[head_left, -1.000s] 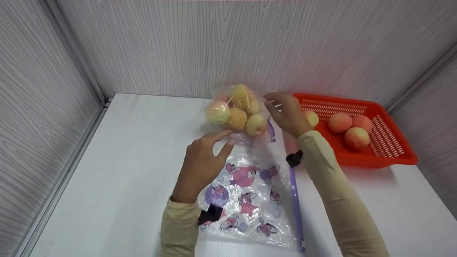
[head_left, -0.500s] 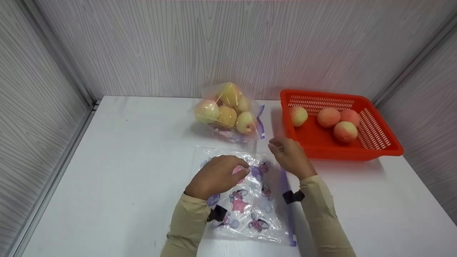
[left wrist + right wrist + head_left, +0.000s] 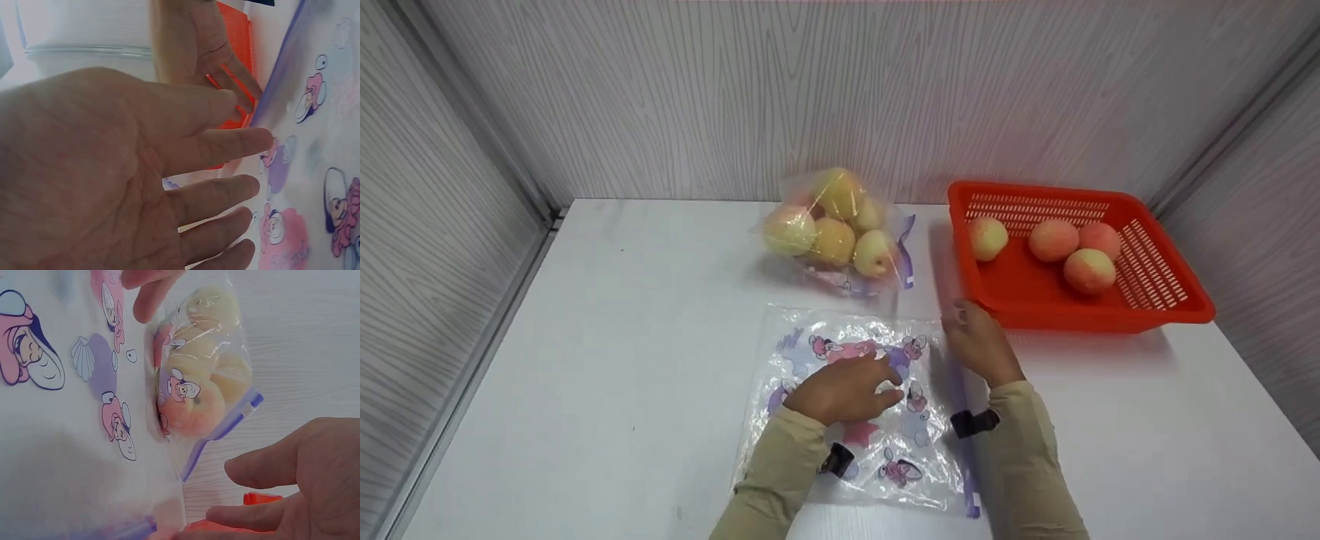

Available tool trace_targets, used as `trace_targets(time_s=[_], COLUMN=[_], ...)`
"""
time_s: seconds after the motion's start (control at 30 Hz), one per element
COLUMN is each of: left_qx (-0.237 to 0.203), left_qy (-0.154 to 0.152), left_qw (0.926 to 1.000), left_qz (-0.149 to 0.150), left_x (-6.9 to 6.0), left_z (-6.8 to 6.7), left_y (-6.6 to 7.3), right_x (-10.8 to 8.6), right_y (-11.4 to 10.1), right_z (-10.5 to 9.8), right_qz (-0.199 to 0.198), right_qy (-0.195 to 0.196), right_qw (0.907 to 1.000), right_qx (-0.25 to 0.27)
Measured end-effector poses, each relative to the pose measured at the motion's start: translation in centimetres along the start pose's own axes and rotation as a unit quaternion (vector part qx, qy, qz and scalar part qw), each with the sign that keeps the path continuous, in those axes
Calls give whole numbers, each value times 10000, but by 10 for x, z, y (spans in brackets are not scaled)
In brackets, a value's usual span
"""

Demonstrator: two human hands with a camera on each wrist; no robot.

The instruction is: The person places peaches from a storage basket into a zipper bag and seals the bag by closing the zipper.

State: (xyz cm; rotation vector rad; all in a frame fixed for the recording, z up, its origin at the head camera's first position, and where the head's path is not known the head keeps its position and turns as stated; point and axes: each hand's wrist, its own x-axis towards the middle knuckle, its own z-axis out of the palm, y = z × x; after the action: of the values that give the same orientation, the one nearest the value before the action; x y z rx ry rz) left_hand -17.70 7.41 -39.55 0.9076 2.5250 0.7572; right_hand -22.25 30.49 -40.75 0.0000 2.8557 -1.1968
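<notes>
A flat clear zip bag [image 3: 885, 472] with pink and purple cartoon prints lies on the table, its purple zip edge to the right. My left hand [image 3: 847, 391] is over its middle with fingers extended and nothing held; in the left wrist view the fingers [image 3: 214, 194] are spread. By the bag's upper right corner is my right hand [image 3: 981, 346], thumb [image 3: 264, 467] apart from the fingers; whether it touches the bag is unclear. Behind the flat bag sits another zip bag [image 3: 911, 262] filled with several peaches [image 3: 832, 241].
A red plastic basket [image 3: 1057, 319] stands at the right, just beyond my right hand, with several peaches [image 3: 1089, 271] in it. A grey wood-grain panel [image 3: 697, 97] borders the back of the white table [image 3: 607, 337], and side panels rise left and right.
Both hands have moved back from the filled bag toward me, to the flat bag. My left hand is now above its middle, my right by its zip edge. The view has shifted slightly.
</notes>
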Motion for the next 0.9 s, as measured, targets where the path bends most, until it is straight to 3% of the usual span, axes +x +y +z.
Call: trace_targets(time_s=[0.27,0.5,0.73,0.9], left_qx=[-75,-282,-486,-428], left_qy=[-294,-213,-109,-87], left_qw=[9994,9992,9979,9974], left_qz=[-156,-161,-422,-574], left_x=[-1,-3,-5,-5], left_z=[1,-1,-6,-9], left_y=[-8,-15,-20,-20], right_x=[7,10,7,1], right_y=[8,10,10,9], right_z=[6,4,0,-5], right_qz=[353,829,793,465], right_qy=[-140,-439,-682,-1153], right_qw=[9957,9787,9665,9615], right_qx=[841,1825,2344,2451])
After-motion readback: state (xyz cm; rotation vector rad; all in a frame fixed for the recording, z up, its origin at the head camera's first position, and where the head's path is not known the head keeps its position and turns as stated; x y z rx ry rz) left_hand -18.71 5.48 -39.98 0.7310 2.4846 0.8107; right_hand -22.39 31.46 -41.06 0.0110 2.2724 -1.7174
